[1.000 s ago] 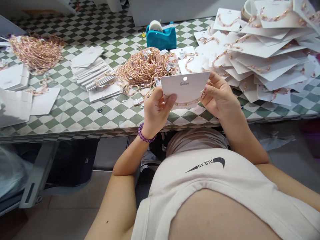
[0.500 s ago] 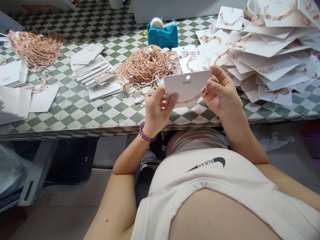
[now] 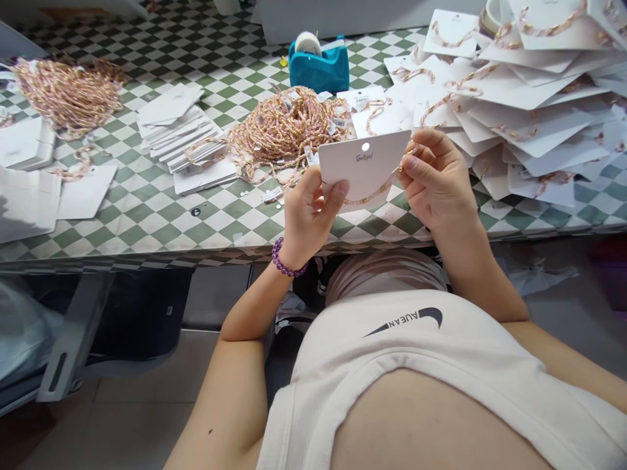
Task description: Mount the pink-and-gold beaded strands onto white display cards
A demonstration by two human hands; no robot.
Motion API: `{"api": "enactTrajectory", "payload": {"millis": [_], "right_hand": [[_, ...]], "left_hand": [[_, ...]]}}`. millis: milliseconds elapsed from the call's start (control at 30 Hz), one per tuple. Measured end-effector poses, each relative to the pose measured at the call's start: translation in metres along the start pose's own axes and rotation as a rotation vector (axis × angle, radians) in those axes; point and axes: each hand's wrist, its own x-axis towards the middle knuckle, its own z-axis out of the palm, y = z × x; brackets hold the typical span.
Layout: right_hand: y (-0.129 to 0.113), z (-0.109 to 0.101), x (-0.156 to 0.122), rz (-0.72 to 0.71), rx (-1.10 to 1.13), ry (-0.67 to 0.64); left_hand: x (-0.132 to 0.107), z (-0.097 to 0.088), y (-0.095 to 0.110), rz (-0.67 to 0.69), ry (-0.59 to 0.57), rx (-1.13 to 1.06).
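My left hand (image 3: 313,205) pinches the lower left side of a white display card (image 3: 367,166), thumb in front and fingers behind. The card has a round hole near its top edge and dark printed lettering. Across its lower front runs a pink-and-gold beaded strand (image 3: 369,197). At the card's right side, my right hand (image 3: 435,173) has its thumb and forefinger closed on the strand's end; the exact bit between the fingertips is partly hidden. Just behind the card lies a heap of similar beaded strands (image 3: 289,124) with small barcode tags.
A teal tape dispenser (image 3: 319,68) stands behind the heap. To the right is a large loose pile of carded strands (image 3: 533,130). Stacked white cards (image 3: 171,130) lie left of the heap, with another strand bundle (image 3: 71,94) farther left. The checkered table's front edge (image 3: 147,258) runs before me.
The card has shifted slightly left and tilted a little. My right hand has drawn a little away from the card's right edge, with the strand's end still in its fingers.
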Motion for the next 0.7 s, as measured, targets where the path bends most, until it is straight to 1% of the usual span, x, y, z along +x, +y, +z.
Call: {"api": "enactTrajectory", "payload": {"millis": [133,233,333,433,533,700], "right_hand": [[0.0,0.001,0.0,-0.025,-0.04,-0.001],[0.0,0.0,-0.001,-0.013,-0.089,-0.015],[-0.002,0.003,-0.003,-0.008,-0.081,-0.008],[-0.004,0.006,-0.005,0.026,-0.071,-0.021],[-0.001,0.007,-0.007,0.059,-0.125,-0.035],[0.005,0.009,-0.007,-0.045,-0.211,0.024]], "left_hand": [[0.002,-0.001,0.002,-0.019,-0.019,-0.014],[0.002,-0.002,0.001,-0.031,-0.034,-0.024],[0.001,-0.002,-0.001,-0.029,-0.035,-0.024],[0.001,-0.002,-0.003,-0.03,-0.026,-0.04],[0.001,-0.003,-0.005,-0.053,-0.033,-0.056],[0.005,-0.005,-0.01,-0.109,-0.083,-0.121]]}}
